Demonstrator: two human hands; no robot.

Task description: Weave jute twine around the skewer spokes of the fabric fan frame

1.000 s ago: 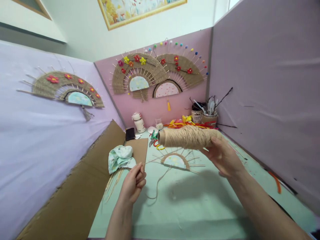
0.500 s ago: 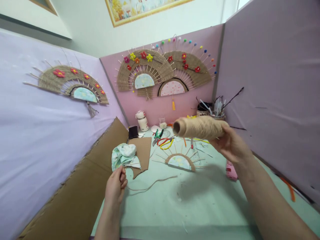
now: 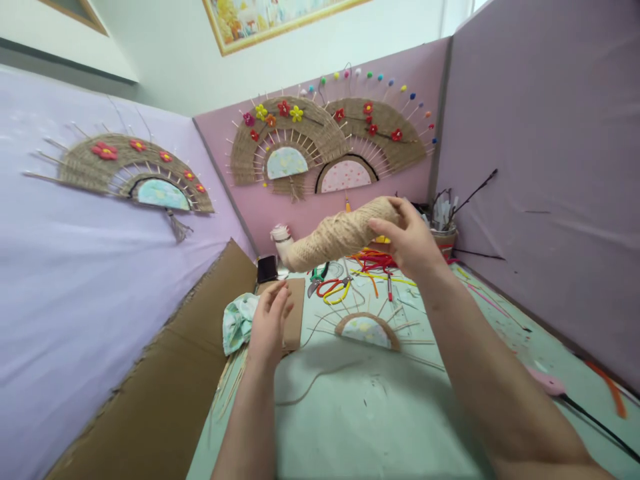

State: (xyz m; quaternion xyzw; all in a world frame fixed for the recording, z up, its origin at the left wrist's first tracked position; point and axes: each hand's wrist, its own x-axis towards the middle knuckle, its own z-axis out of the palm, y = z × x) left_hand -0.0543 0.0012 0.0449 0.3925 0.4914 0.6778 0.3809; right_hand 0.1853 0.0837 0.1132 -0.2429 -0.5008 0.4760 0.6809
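My right hand (image 3: 407, 237) grips one end of a long roll of beige twine (image 3: 340, 233), raised and tilted over the table, its other end pointing left. My left hand (image 3: 273, 313) hovers below the roll's left end, apart from it, fingers loosely bent, with nothing visible in them. A loose strand of twine (image 3: 320, 378) lies on the table right of my left wrist. Beyond it sits a small half-round fan base (image 3: 367, 330) with patterned fabric, a cardboard rim and thin sticks radiating out. A crumpled green-white cloth (image 3: 239, 323) lies left of my left hand, by a cardboard piece (image 3: 296, 313).
Red-and-yellow-handled pliers (image 3: 337, 291), green-handled cutters (image 3: 319, 277) and red pipe cleaners (image 3: 375, 260) lie behind the fan base. A white bottle (image 3: 281, 240) stands at the back. A cardboard panel (image 3: 165, 373) borders the left; a pink glue gun (image 3: 547, 382) lies right.
My right hand has carried the twine roll left and turned its free end toward the left. My left hand has moved up and right, away from the loose strand.
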